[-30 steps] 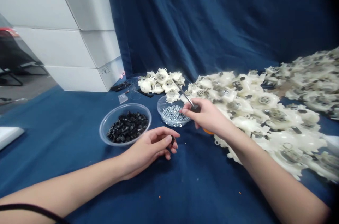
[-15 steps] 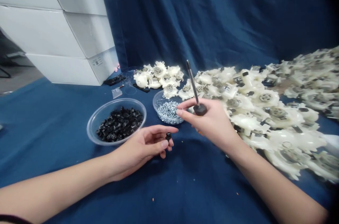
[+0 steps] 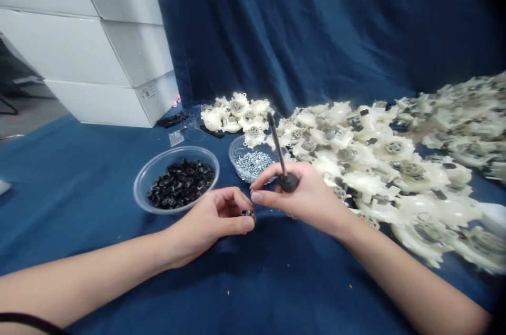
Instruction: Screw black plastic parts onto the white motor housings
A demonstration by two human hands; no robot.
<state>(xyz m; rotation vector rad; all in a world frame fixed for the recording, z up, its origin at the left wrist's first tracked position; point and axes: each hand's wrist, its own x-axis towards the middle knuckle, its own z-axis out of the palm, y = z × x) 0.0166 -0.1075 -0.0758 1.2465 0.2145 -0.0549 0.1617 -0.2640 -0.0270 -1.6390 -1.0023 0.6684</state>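
Note:
My left hand [image 3: 213,221] rests on the blue cloth and pinches a small black part [image 3: 248,213] between thumb and fingertips. My right hand [image 3: 304,195] is closed round a screwdriver [image 3: 280,158], whose metal shaft points up and away; its thumb and forefinger reach toward the black part and nearly touch it. A clear bowl of black parts [image 3: 176,185] sits just left of the hands. Behind the right hand stands a smaller clear bowl of silver screws [image 3: 251,162].
A large heap of white plastic gear housings [image 3: 395,161] spreads across the right side, with a smaller cluster [image 3: 237,113] at the back. White boxes [image 3: 87,39] are stacked at the far left. A blue cloth [image 3: 276,282] covers the table and hangs behind.
My right hand has come away from the screw bowl toward my left hand, swinging the screwdriver shaft upright. My left hand has curled tighter on the black part.

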